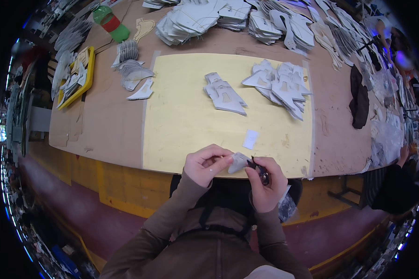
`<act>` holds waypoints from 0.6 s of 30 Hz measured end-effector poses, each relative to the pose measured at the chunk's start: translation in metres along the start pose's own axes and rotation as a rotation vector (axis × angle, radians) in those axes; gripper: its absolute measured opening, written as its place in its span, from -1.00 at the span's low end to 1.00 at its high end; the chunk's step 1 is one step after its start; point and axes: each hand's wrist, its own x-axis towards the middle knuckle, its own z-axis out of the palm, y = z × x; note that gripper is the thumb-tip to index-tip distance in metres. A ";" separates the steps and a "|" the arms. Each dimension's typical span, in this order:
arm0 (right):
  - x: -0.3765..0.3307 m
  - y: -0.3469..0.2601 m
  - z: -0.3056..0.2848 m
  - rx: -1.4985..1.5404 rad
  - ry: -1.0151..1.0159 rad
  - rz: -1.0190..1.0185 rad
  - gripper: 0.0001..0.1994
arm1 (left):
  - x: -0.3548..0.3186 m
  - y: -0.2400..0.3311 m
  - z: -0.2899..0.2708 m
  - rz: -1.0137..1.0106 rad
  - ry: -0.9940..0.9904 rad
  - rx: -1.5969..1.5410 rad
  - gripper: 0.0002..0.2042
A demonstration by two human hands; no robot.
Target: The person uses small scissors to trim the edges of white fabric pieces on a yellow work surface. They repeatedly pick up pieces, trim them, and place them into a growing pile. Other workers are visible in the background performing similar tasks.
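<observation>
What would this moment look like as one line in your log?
left hand: holds grey cut piece | right hand: holds small dark tool at piece | yellow mat: two grey piece piles

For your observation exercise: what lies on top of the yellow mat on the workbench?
On the yellow mat lie two piles of grey cut pieces and a small white slip. Whatever lies beneath the piles is covered.
</observation>
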 end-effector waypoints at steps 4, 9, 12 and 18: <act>0.004 0.018 -0.017 -0.221 -0.069 0.076 -0.76 | 0.010 -0.009 -0.004 -0.084 0.096 0.107 -0.87; -0.008 0.029 -0.022 0.185 0.126 0.364 -0.80 | 0.011 -0.011 -0.007 -0.084 0.058 0.087 -0.88; -0.011 0.029 -0.029 0.312 0.154 0.534 -0.74 | 0.014 -0.011 -0.005 -0.095 0.042 0.091 -0.88; -0.009 0.033 -0.036 0.322 0.067 0.533 -0.76 | 0.017 -0.016 -0.005 -0.058 0.011 0.149 -0.88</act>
